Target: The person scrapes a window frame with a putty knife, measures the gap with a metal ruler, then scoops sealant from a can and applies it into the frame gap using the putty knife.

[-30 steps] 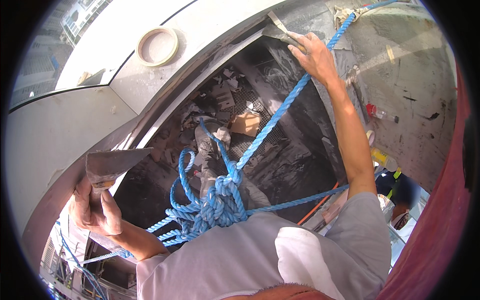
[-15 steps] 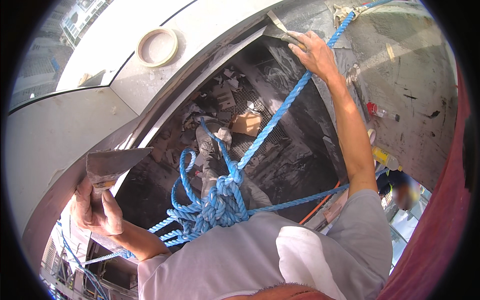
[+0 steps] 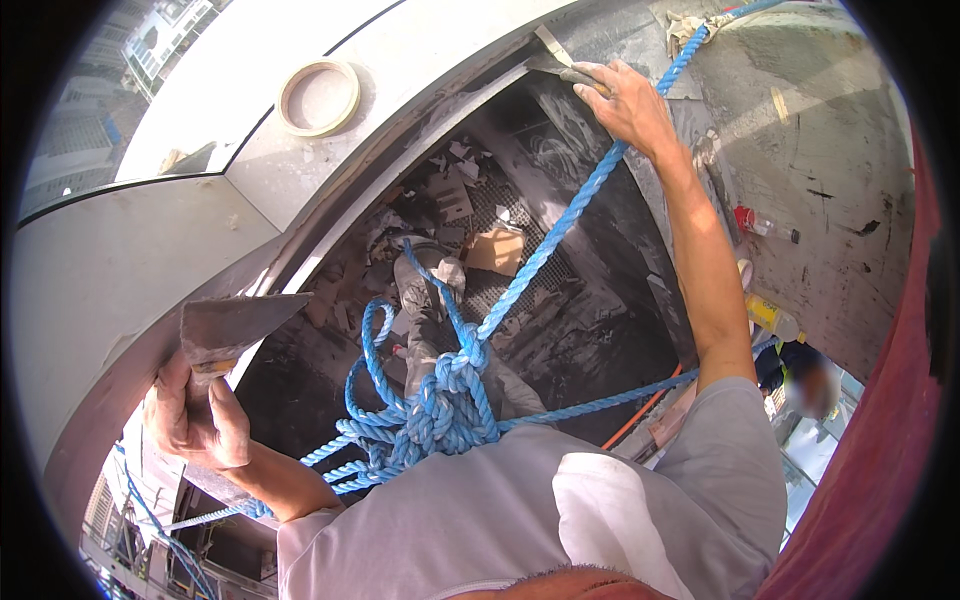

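Observation:
My left hand (image 3: 205, 420) is closed round the handle of a wide, grimy putty knife (image 3: 235, 330), whose blade is raised beside the pale ledge. At the far end of that ledge, my right hand (image 3: 635, 110) grips a narrow scraper (image 3: 553, 46) by its handle. The scraper's light blade points up and left, against the dark inner edge of the panel. Close by the right hand runs a thick blue rope (image 3: 570, 220), which comes down to a bulky knot (image 3: 440, 405) in front of my chest.
A tape roll (image 3: 318, 97) lies on the white panel at upper left. Below, my legs stand among debris and a cardboard piece (image 3: 495, 250). On the right, a red-labelled bottle (image 3: 765, 224) and a yellow-labelled bottle (image 3: 773, 316) lie on concrete. Another person (image 3: 800, 375) shows beyond.
My left hand has shifted the putty knife very slightly to the right. The right hand has barely moved, still holding the scraper at the panel edge.

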Tool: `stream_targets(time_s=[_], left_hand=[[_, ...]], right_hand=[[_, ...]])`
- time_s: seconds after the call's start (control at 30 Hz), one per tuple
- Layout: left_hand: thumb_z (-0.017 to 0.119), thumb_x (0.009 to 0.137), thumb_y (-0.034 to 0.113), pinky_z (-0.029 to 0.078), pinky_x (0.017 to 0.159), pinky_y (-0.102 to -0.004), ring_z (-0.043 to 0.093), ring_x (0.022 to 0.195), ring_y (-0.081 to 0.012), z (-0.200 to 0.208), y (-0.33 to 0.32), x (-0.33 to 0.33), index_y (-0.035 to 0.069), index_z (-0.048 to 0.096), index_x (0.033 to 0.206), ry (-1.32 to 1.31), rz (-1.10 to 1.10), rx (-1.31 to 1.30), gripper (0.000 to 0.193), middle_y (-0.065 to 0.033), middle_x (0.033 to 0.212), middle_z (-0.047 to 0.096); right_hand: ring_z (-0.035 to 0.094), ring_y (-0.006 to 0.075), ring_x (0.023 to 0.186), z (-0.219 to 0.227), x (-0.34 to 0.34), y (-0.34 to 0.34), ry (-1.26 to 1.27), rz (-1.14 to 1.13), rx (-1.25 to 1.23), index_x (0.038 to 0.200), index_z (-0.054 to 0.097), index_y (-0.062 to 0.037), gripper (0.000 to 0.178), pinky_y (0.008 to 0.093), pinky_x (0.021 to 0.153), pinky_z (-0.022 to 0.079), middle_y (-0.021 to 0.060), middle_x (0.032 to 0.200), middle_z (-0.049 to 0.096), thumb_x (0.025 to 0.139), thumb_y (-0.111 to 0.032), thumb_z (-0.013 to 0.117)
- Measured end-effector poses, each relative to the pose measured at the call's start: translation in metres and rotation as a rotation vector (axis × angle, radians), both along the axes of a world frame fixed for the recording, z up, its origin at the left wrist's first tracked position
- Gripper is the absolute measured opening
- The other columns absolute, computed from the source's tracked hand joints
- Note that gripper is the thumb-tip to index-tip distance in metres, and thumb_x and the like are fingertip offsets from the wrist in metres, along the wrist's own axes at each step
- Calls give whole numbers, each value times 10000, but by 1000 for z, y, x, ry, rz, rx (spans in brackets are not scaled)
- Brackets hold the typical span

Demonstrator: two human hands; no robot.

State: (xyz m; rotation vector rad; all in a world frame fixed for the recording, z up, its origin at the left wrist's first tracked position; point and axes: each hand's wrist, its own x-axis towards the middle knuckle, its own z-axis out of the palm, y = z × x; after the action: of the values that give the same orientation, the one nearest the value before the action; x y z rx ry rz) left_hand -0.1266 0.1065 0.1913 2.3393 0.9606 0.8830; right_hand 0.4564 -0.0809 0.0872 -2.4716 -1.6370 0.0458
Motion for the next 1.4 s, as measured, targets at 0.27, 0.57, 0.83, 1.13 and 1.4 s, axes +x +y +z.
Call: stream_targets(time_s=[0.27, 0.57, 0.83, 1.13, 1.4], left_hand=[[757, 894, 260, 574, 845, -335, 752, 842, -244, 0, 2, 1, -79, 791, 1187, -11, -21, 21, 450, -189, 985, 805], [756, 911, 239, 579, 843, -328, 755, 847, -231, -2, 2, 1, -87, 783, 1202, -5, -16, 15, 438, -189, 987, 809], [735, 975, 140, 462, 684, -242, 615, 707, -104, -17, 1, 9, -83, 760, 1255, -215, -50, -62, 359, -117, 858, 768], [698, 916, 82, 449, 671, -225, 592, 704, -61, -35, -93, 76, -59, 800, 1150, -113, -253, -602, 291, -16, 817, 718], [711, 906, 165, 510, 690, -264, 649, 724, -93, -78, -129, 103, -54, 826, 1033, -124, -373, -1054, 278, -36, 834, 746]], right_hand=[[720, 409, 977, 1, -7, 0, 18, 12, 55, 1400, 771, -225, 391, 489, 858, 583, 175, 1023, 711, 1018, -306, 787], [732, 381, 1051, 22, -36, -6, 95, -71, 7, 1399, 769, -206, 395, 495, 913, 589, 132, 1068, 721, 1032, -349, 754], [710, 187, 978, 39, -121, -68, 765, -286, 259, 1510, 674, -34, 504, 341, 891, 557, 86, 1112, 762, 1109, -337, 701], [676, 172, 1172, 73, -213, -130, 1153, -23, 441, 1495, 711, -81, 464, 332, 1013, 559, 59, 1256, 700, 1035, -91, 767], [682, 240, 1141, 73, -215, -163, 833, 202, 379, 1267, 850, -165, 433, 362, 965, 572, 88, 1259, 716, 898, 60, 822]])
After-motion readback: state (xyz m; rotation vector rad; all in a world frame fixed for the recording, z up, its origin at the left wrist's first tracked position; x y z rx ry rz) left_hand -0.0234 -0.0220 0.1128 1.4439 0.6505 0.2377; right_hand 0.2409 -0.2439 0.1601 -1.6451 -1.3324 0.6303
